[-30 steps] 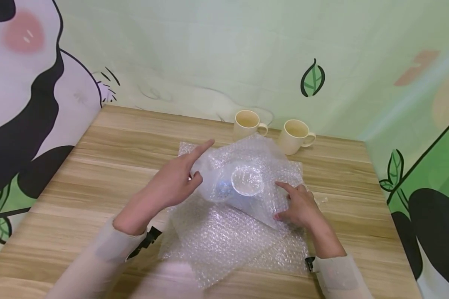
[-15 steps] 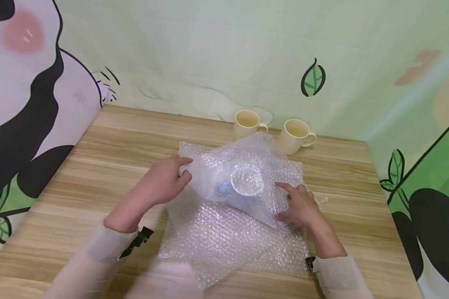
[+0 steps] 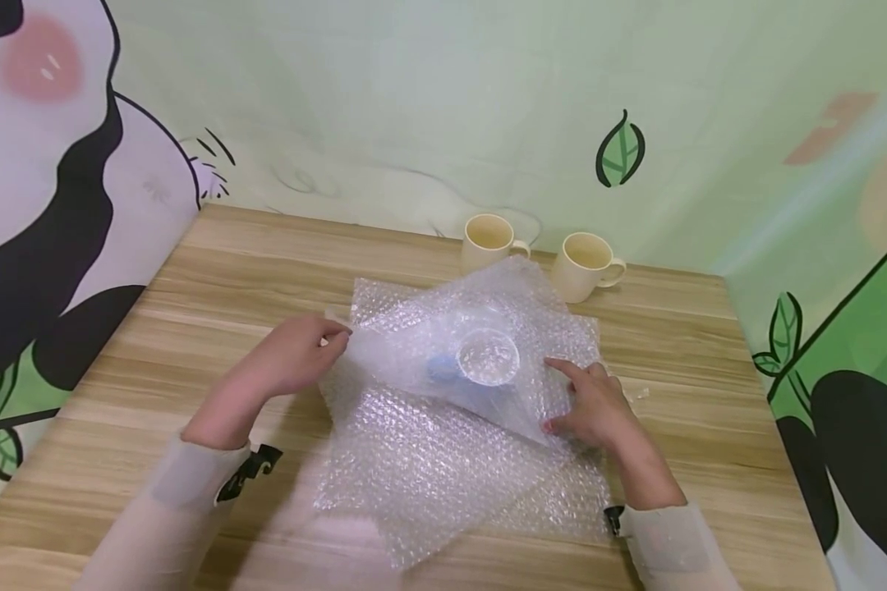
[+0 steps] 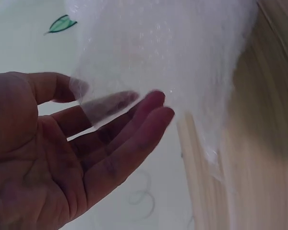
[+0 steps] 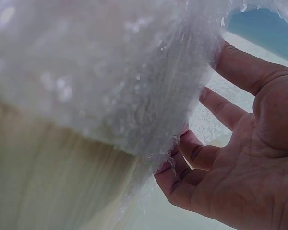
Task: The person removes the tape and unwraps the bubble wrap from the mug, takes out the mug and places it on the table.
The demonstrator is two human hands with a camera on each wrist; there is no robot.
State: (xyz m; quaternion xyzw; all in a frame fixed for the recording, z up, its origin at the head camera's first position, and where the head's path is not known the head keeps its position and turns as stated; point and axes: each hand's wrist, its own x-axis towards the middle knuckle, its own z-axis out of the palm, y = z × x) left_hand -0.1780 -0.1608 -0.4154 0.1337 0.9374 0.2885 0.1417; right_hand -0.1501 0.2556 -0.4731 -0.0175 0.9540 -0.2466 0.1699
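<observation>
Layered sheets of bubble wrap [image 3: 429,460] lie on the wooden table. On them stands a clear round cup-like thing [image 3: 488,358] with a pale rim, and a light blue patch [image 3: 447,368] shows beside it through the wrap. My left hand [image 3: 284,355] is at the left corner of the upper sheet. In the left wrist view, the sheet's thin corner [image 4: 98,108] lies over the thumb and index fingertips, which stay apart. My right hand [image 3: 599,406] rests on the wrap right of the cup-like thing, thumb and index finger spread. The right wrist view shows its fingertips touching the wrap's edge [image 5: 182,110].
Two cream mugs, one on the left [image 3: 488,240] and one on the right [image 3: 582,269], stand behind the wrap near the wall. A small clear scrap [image 3: 641,394] lies right of my right hand. Bare wooden table [image 3: 229,279] extends to the left.
My left hand has moved left and slightly down, and the upper sheet's left corner now reaches further left, flatter than before. My right hand has stayed in place.
</observation>
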